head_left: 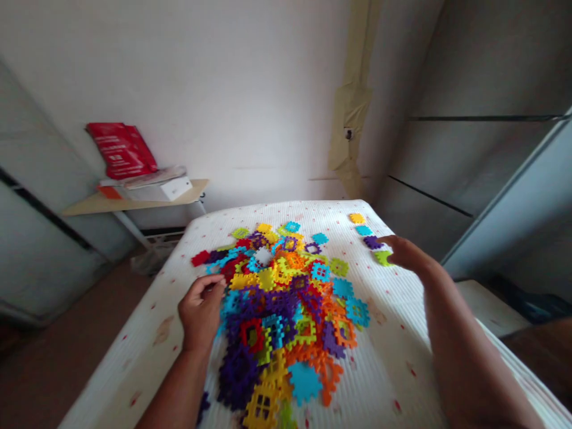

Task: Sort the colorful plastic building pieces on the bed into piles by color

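Observation:
At the left edge of a heap of colourful plastic interlocking tiles (pixel 281 298) is my left hand (pixel 199 307). Its thumb and forefinger are pinched together beside a yellow tile (pixel 243 281); whatever they hold, if anything, cannot be made out. My right hand (pixel 404 253) reaches to the far right of the bed-like surface, fingers apart. Its forefinger lies over the edge of a purple tile (pixel 370 242), and the thumb is by a green tile (pixel 382 258). Beyond these, a blue tile (pixel 363 230) and a yellow-orange tile (pixel 357 218) continue the line.
A white patterned cover (pixel 152 357) lies under everything. Loose tiles, such as a blue one (pixel 319 238), lie around the heap. A small side table (pixel 84 205) at left bears a red bag (pixel 118 149) and a white box (pixel 174 187). Grey cabinet panels (pixel 482 161) stand at right.

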The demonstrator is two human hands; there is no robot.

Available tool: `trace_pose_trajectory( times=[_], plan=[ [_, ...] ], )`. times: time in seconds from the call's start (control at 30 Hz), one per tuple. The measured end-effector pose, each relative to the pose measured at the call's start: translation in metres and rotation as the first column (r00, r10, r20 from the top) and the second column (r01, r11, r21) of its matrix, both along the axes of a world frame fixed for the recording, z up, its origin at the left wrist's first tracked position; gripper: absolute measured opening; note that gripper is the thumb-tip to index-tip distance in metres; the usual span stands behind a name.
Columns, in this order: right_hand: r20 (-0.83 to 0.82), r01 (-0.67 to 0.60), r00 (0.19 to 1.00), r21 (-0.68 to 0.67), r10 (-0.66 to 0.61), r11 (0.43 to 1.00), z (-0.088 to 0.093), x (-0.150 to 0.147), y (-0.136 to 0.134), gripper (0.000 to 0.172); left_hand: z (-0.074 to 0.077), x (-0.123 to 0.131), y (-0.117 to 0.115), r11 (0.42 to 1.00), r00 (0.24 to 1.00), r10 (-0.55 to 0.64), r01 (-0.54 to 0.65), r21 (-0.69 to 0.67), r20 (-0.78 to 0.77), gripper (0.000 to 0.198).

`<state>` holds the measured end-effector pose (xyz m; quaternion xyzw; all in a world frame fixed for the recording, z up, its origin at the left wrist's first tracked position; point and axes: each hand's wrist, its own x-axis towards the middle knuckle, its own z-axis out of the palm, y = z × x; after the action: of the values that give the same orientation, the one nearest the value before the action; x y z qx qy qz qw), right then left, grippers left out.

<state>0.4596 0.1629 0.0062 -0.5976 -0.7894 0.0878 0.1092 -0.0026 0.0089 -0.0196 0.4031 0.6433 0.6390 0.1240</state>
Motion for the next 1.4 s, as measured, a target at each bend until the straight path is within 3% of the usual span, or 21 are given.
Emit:
trace_pose_trajectory(
  times=[0.07,0.17,0.37,0.53,0.6,0.7,0.77,0.97,1.13,1.4],
  plan=[
    [-0.056,-0.071,0.996,-0.005,0.071,0.997,0.003,-0.009,0.001,0.058,0.003,-0.007,0.001,1.0,0.969,-0.004,0.0,0.016,0.248,0.027],
    [-0.131,-0.161,0.979,-0.027,0.156,0.987,0.004,-0.027,-0.001,0.053,0.006,-0.021,0.001,1.0,0.952,0.021,-0.027,0.014,0.306,0.03],
    [-0.189,-0.306,0.94,-0.096,0.284,0.947,-0.002,-0.061,-0.008,0.045,-0.01,-0.032,0.004,0.996,0.992,0.062,-0.055,-0.066,0.109,0.028],
    [-0.152,-0.323,0.942,-0.154,0.3,0.934,-0.003,-0.076,-0.014,0.044,-0.014,-0.019,0.009,0.995,0.992,-0.032,0.021,-0.093,-0.126,0.028],
    [-0.139,-0.336,0.939,-0.163,0.316,0.927,-0.002,-0.08,-0.016,0.044,-0.011,-0.01,0.01,0.991,0.952,-0.101,0.071,-0.115,-0.288,0.032],
    [-0.114,-0.353,0.934,-0.164,0.338,0.921,-0.001,-0.084,-0.018,0.045,-0.01,0.001,0.011,0.976,0.796,-0.186,0.081,-0.203,-0.576,0.035],
    [-0.112,-0.359,0.932,-0.164,0.344,0.919,0.0,-0.084,-0.018,0.044,-0.012,0.006,0.011,0.973,0.724,-0.201,0.067,-0.223,-0.66,0.028],
    [-0.121,-0.333,0.941,-0.172,0.316,0.927,0.002,-0.084,-0.019,0.039,-0.012,0.004,0.01,0.986,0.726,-0.132,0.028,-0.164,-0.675,0.028],
    [-0.108,-0.311,0.949,-0.172,0.296,0.935,0.001,-0.085,-0.019,0.038,-0.013,0.007,0.012,0.978,0.742,-0.105,-0.042,-0.203,-0.662,0.012],
    [-0.121,-0.32,0.945,-0.157,0.303,0.934,-0.008,-0.081,-0.014,0.039,-0.017,0.011,0.021,0.945,0.769,-0.1,-0.125,-0.302,-0.631,0.022]
  ],
)
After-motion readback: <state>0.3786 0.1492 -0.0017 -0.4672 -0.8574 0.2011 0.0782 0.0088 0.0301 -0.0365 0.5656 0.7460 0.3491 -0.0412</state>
